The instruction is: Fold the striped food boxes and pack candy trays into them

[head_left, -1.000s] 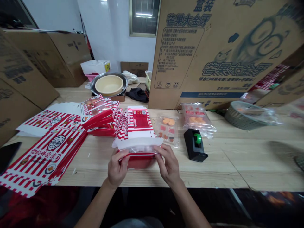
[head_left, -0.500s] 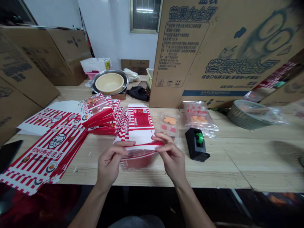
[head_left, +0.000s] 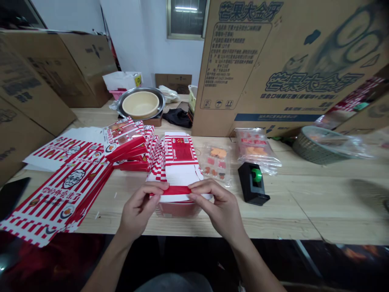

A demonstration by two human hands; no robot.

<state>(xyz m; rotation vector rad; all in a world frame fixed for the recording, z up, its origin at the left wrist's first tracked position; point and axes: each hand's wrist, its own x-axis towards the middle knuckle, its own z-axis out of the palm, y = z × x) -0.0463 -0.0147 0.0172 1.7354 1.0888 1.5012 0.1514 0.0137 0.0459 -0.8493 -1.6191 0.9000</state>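
A red-and-white striped cardboard box (head_left: 181, 151) stands before me near the table's front edge, its long lid panel raised toward the back. A narrow red-and-white flap of the box lies across its near side. My left hand (head_left: 140, 205) pinches the flap's left part between thumb and fingers. On the right part, my right hand (head_left: 217, 202) pinches it the same way. The box's lower front shows below the flap; what is inside is hidden. Right of the box lies a clear pack of coloured gummy-like pieces (head_left: 217, 160). A black tape dispenser (head_left: 253, 184) with a green core is farther right.
Flat striped cartons (head_left: 65, 184) and a stack of folded boxes (head_left: 129, 140) lie left. Behind are a cream basin (head_left: 140, 104) in a metal bowl and a large carton (head_left: 237, 69). More clear packs (head_left: 255, 148) and a green basket (head_left: 316, 146) sit right.
Both hands still hold the flap. It has tilted so that its red face now shows as a wider strip, and my right fingers have moved inward, to the left, along it.
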